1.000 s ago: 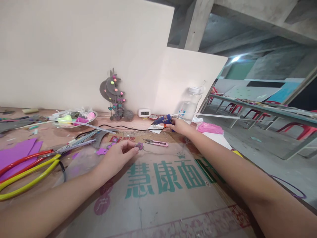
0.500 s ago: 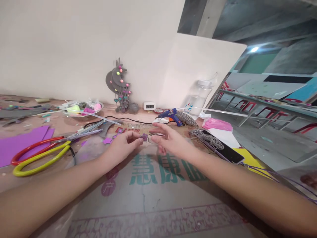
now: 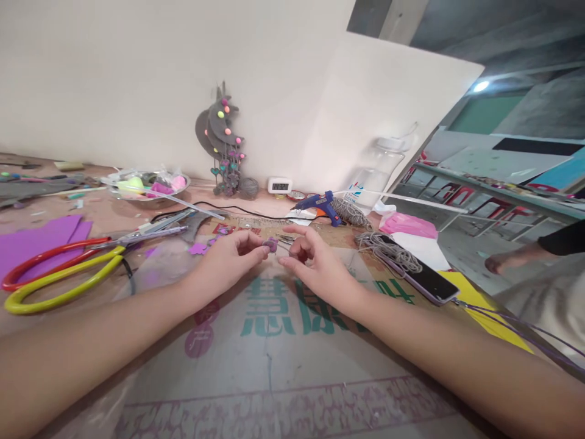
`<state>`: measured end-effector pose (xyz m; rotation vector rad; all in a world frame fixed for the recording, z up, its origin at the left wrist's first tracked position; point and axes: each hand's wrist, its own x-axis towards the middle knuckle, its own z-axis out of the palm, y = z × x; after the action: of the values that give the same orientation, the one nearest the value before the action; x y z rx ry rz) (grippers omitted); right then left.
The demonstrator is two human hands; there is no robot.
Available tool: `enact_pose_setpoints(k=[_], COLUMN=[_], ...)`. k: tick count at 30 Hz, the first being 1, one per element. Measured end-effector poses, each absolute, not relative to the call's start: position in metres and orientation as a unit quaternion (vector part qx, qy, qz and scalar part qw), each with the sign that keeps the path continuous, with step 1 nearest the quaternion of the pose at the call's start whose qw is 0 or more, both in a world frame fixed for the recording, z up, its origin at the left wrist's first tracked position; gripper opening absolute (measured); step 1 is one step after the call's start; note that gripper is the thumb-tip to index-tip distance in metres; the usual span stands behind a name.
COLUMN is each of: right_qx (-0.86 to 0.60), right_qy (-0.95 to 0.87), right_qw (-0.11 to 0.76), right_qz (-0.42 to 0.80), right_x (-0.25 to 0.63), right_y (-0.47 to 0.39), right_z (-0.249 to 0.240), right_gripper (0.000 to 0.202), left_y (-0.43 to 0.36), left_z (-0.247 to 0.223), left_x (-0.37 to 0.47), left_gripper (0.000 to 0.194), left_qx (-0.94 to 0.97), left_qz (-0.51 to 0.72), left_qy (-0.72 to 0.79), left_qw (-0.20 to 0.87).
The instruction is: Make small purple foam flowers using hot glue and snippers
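A small purple felt piece is pinched between the thumb and fingers of my left hand. Just right of it, my right hand has its thumb and fingers apart, curved toward the piece; a thin grey strand seems to run between the hands, too small to tell if it is held. More purple cut-outs lie beyond my left hand. Behind my right hand is a blue glue gun. Under both hands lies a printed cardboard sheet.
Large scissors with red and yellow handles lie left, by purple sheets. At the right are a phone, grey yarn and a bottle. A person's hand shows at the far right.
The fingers of my right hand have curled in and come nearer the purple piece. The view has shifted slightly. More of the other person's arm and clothing shows at the right.
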<state>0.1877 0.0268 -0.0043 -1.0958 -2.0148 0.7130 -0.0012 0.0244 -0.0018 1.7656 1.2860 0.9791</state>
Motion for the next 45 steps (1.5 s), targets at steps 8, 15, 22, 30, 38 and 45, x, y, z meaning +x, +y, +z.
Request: enact_pose_setpoints(k=[8,15,22,30,38,45], right_qx=[-0.381,-0.352,-0.383,-0.391,-0.389,-0.398], right_qy=[-0.852,-0.864,-0.858,-0.852,-0.851,-0.855], right_qw=[0.360,0.361,0.338,0.344,0.351,0.328], right_qz=[0.013,-0.007,0.057,0.057,0.027,0.049], right_x=[0.1956,0.1974,0.1944,0.1940,0.1939,0.1942], right_y=[0.0322,0.0314,0.0283,0.0307,0.0313,0.0306], right_z=[-0.0017,-0.0009,-0.0011,-0.0050,-0.0053,-0.0041], right_gripper=[0.013,0.019,0.019,0.029,0.014,0.018], left_y=[0.0250,0.0243,0.0209,0.0236,0.0213,0.0204], left_z=[-0.0058,-0.0068,-0.0002,-0.0050,-0.0025,0.0008], left_x=[-0.0003,0.0007,0.0017,0.0003,0.0010,0.0011], left_gripper=[0.030,0.025,0.024,0.020,0.022,0.022], left_qx=[0.684,0.692,0.701,0.700,0.696,0.715], left_qz=[0.356,0.352,0.349,0.359,0.360,0.336], left_qy=[0.496,0.487,0.485,0.473,0.472,0.493], left_qw=[0.400,0.400,0.389,0.397,0.404,0.364])
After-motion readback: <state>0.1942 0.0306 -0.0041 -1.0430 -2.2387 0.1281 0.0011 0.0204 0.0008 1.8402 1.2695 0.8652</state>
